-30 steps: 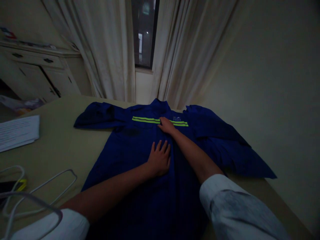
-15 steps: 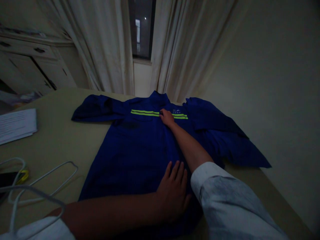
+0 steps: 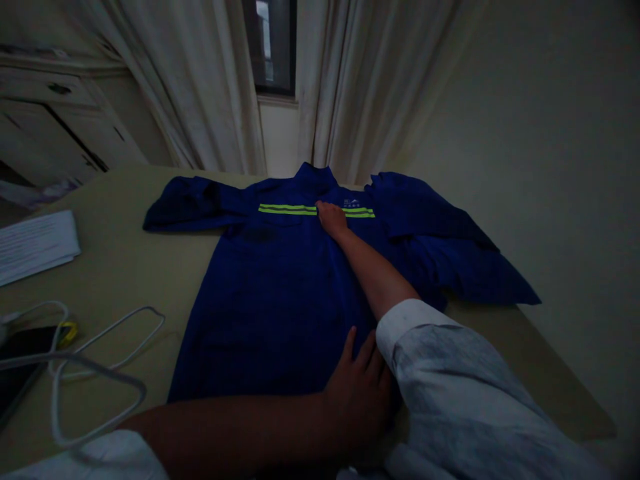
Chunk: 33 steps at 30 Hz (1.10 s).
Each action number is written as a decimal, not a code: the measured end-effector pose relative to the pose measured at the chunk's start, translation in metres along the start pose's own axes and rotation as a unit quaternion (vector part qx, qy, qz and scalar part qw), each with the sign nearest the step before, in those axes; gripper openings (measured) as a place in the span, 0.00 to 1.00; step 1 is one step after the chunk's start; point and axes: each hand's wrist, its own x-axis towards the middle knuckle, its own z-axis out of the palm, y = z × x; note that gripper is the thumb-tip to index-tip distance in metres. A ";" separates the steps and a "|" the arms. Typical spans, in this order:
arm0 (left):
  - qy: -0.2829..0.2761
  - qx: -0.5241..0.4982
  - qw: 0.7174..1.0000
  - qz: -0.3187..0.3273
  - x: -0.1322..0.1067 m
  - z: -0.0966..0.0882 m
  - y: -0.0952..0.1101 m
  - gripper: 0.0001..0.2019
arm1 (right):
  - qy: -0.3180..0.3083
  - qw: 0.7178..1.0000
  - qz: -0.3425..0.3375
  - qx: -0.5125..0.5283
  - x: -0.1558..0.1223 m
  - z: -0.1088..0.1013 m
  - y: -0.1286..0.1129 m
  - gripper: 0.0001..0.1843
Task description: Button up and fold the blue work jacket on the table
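Blue jacket (image 3: 280, 300) lies flat on desk (image 3: 115, 267), right hand (image 3: 333, 219) open on neon stripes (image 3: 287, 209), left hand (image 3: 357, 393) spread on lower front, chest logo (image 3: 353, 203) too small to read.

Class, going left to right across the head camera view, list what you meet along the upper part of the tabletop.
stack of papers → blue jacket's sleeve → lime reflective stripes → right hand → jacket's other sleeve

Jacket (image 3: 270, 313) lies spread on table (image 3: 115, 267), left hand (image 3: 357, 393) on its lower body, right hand (image 3: 331, 219) on its chest; folded papers (image 3: 37, 247), wire hangers (image 3: 125, 327) and phone (image 3: 20, 353) lie to its left; curtains (image 3: 200, 100) behind, cabinet (image 3: 60, 127) back left.
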 end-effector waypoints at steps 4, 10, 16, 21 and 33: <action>-0.047 -0.026 0.997 0.057 0.011 -0.018 -0.015 0.24 | -0.004 1.000 0.005 0.000 0.001 -0.005 -0.004 0.23; -0.062 0.014 0.994 -0.087 0.068 -0.087 -0.128 0.10 | 0.037 0.993 0.074 0.086 0.007 0.003 0.002 0.18; 0.080 0.096 0.951 -0.284 0.125 -0.106 -0.288 0.18 | 0.046 0.990 0.083 0.108 0.008 0.012 0.012 0.10; 0.079 0.088 0.960 -0.254 0.150 -0.088 -0.352 0.29 | 0.046 0.994 0.048 0.085 0.010 0.017 0.015 0.10; 0.031 0.047 0.967 -0.249 0.158 -0.070 -0.375 0.27 | 0.007 0.988 -0.128 0.088 -0.065 -0.025 0.014 0.05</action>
